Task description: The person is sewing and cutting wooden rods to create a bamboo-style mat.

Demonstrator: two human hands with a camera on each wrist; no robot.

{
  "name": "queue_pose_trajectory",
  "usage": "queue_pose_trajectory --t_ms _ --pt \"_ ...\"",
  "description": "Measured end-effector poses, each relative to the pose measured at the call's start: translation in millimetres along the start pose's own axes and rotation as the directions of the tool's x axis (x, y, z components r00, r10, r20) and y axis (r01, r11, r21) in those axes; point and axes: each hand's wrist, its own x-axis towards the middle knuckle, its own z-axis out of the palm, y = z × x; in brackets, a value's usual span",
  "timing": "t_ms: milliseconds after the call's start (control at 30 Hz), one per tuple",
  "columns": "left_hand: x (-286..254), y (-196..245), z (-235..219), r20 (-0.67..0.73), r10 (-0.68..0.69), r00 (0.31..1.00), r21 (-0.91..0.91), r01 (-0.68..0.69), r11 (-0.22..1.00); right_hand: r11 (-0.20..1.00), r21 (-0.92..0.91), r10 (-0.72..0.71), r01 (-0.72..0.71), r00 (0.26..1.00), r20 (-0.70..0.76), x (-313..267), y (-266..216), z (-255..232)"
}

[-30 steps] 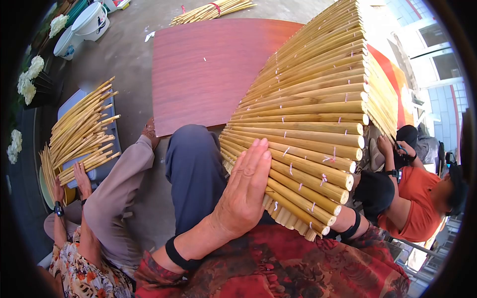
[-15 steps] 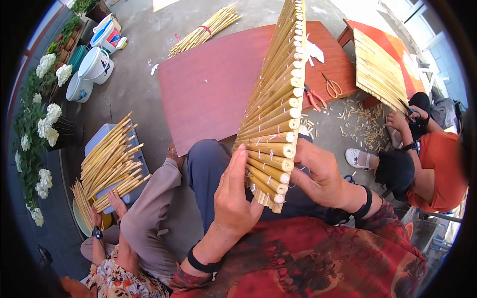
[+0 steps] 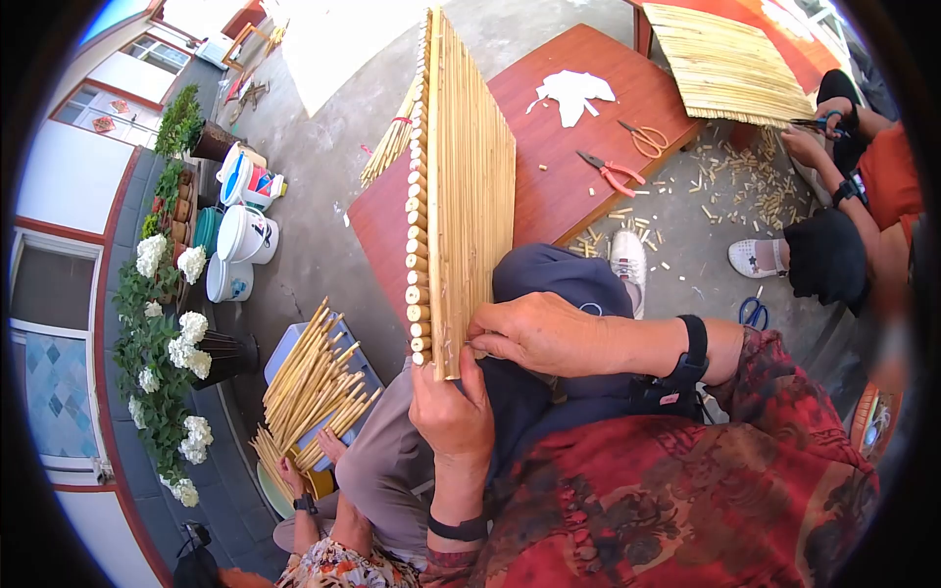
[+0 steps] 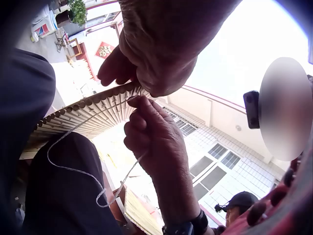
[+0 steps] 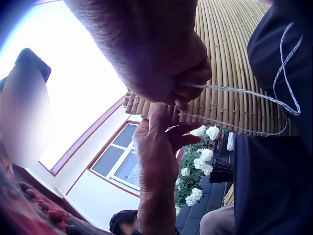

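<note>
Head view: the mat of rods (image 3: 477, 186) stands on edge before the wearer, its lower corner between the two hands. The left hand (image 3: 451, 410) grips that corner from below; the right hand (image 3: 549, 333) meets it from the side, its fingers pinching a white cord (image 5: 239, 90), which trails in a loose loop in both wrist views.

Half a second ago the tied face of the mat was showing and the right hand was behind it; now the mat is turned so that its other face shows, and the right hand has come round close to the left thumb.

Beyond the mat, the red-brown desk (image 3: 647, 98) carries a white cloth (image 3: 571, 96), scissors (image 3: 644, 139) and red-handled pliers (image 3: 610, 172). Rod offcuts (image 3: 737, 184) litter the concrete floor (image 3: 319, 220). At left are loose rods (image 3: 309, 377), white buckets (image 3: 247, 233) and white flowers (image 3: 188, 348); at right, a person in orange (image 3: 890, 162) works at another mat (image 3: 730, 64).
</note>
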Motion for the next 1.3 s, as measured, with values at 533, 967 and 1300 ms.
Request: queue_pose_trajectory --t_ms 533,967,1300 --pt "-2 0 2 -0.015 -0.085 0.996 -0.013 0.085 0.996 0.851 0.483 0.222 -0.205 0.975 0.023 2 -17 -24" --pt "2 -3 3 -0.034 0.016 0.999 0.02 -0.016 1.0 0.974 -0.128 -0.196 0.186 0.978 -0.07 0 0 -6" --pt "1 0 4 -0.024 0.029 0.999 0.048 -0.027 0.998 0.967 -0.163 -0.204 0.194 0.978 -0.048 -15 5 -15"
